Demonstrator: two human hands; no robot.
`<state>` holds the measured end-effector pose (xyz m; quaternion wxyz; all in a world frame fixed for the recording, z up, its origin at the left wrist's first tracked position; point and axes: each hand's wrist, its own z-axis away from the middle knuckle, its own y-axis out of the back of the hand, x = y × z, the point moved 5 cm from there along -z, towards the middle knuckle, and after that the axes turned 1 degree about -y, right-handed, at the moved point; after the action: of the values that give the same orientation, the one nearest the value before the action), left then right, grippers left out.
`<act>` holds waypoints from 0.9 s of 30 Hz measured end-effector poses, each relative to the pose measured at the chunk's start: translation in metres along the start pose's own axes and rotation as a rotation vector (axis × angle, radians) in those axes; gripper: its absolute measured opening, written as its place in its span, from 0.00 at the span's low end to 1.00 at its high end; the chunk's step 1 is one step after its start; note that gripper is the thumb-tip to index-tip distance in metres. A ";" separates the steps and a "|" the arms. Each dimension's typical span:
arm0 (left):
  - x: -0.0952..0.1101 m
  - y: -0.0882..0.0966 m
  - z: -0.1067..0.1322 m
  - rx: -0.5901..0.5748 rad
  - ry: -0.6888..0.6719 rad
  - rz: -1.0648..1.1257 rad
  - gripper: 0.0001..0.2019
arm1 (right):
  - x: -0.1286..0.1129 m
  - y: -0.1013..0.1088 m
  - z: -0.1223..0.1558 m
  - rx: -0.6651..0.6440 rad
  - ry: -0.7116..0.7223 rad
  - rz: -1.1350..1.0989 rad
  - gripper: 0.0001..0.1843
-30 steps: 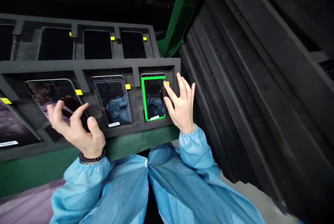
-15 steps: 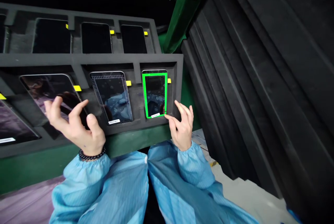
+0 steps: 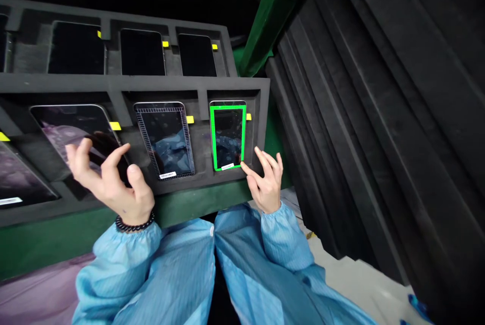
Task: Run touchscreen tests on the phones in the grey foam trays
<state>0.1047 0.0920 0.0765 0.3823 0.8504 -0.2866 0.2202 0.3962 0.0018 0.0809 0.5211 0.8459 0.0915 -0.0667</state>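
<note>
At the right end of the near row lies a phone-like tablet (image 3: 228,135) whose lit screen has a thick green border. My right hand (image 3: 267,181) is at its lower right corner, the index fingertip on or just over the screen, the other fingers apart and holding nothing. To its left a second tablet (image 3: 166,140) displays a pale ladder-like border. My left hand (image 3: 109,178), fingers spread, is over the lower part of a larger dark tablet (image 3: 76,123) and hides some of it; contact cannot be made out. White labels and yellow tabs mark several devices.
The devices sit in pockets of a dark foam tray (image 3: 200,181) on a green bench (image 3: 204,199). Behind it another tray (image 3: 172,64) holds several dark-screened tablets. A green post (image 3: 261,27) rises at the back, and stacked black foam trays (image 3: 341,112) stand at the right.
The right index finger has shifted slightly at the green-bordered screen's lower corner. The left hand stays nearly still. The whole view has moved a little.
</note>
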 end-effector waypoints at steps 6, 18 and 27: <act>0.001 -0.001 0.000 0.007 -0.030 0.012 0.24 | -0.001 0.007 -0.007 0.083 0.014 -0.073 0.22; 0.003 -0.001 0.000 0.011 -0.028 0.025 0.24 | -0.004 0.015 -0.051 0.188 -0.010 -0.067 0.25; 0.006 0.002 0.000 -0.014 -0.014 0.069 0.20 | -0.093 -0.006 -0.125 0.033 0.317 -0.104 0.20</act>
<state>0.1085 0.0889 0.0808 0.3785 0.8388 -0.3202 0.2252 0.3063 0.1087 0.1506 0.4822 0.8483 0.2151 0.0394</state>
